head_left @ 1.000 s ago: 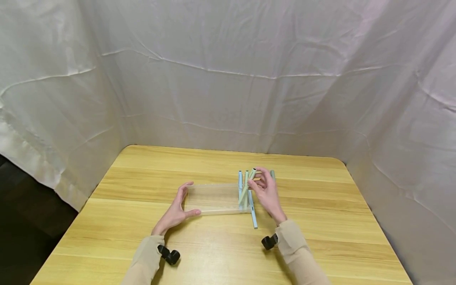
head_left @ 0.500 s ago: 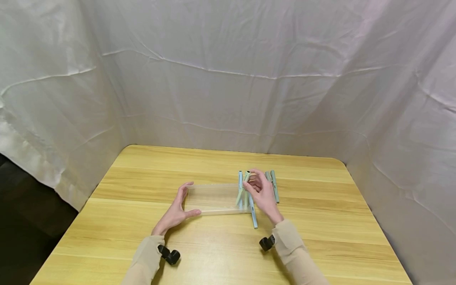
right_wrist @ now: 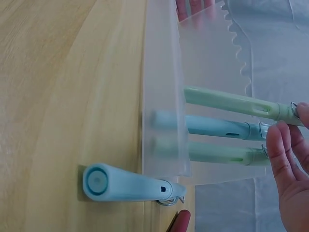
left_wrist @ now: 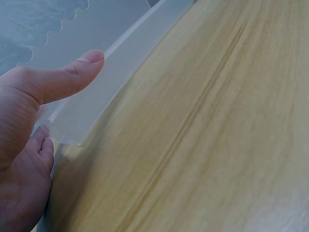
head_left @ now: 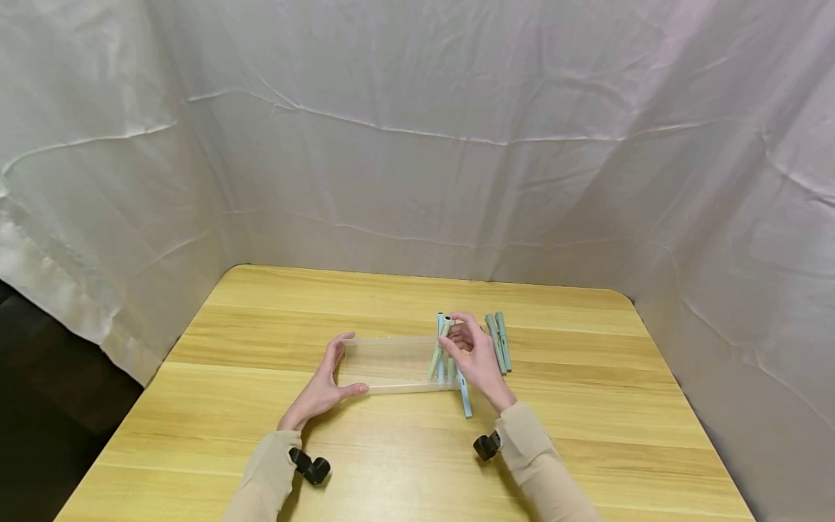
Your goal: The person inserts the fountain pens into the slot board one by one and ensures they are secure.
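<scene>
My left hand (head_left: 320, 395) grips the left end of a translucent plastic tray (head_left: 391, 362) with scalloped edges, thumb on the near wall and fingers at the far side. My right hand (head_left: 479, 359) pinches a light green pen (right_wrist: 231, 104) near its clip end. This pen slants over the tray, its lower end at the near wall in the right wrist view. Beside it a light blue pen (right_wrist: 212, 126) and another light green pen (right_wrist: 217, 152) lie across the tray's right end. A second light blue pen (right_wrist: 128, 183) lies on the table just outside that end.
Two grey-green pens (head_left: 501, 344) lie side by side on the wooden table (head_left: 587, 406), right of my right hand. Pale cloth curtains (head_left: 417, 181) hang behind the table and along its sides.
My right hand has moved left with the light green pen, bringing it left of the light blue pen in the tray. The grey-green pens behind the hand have come into view. My left hand stays put.
</scene>
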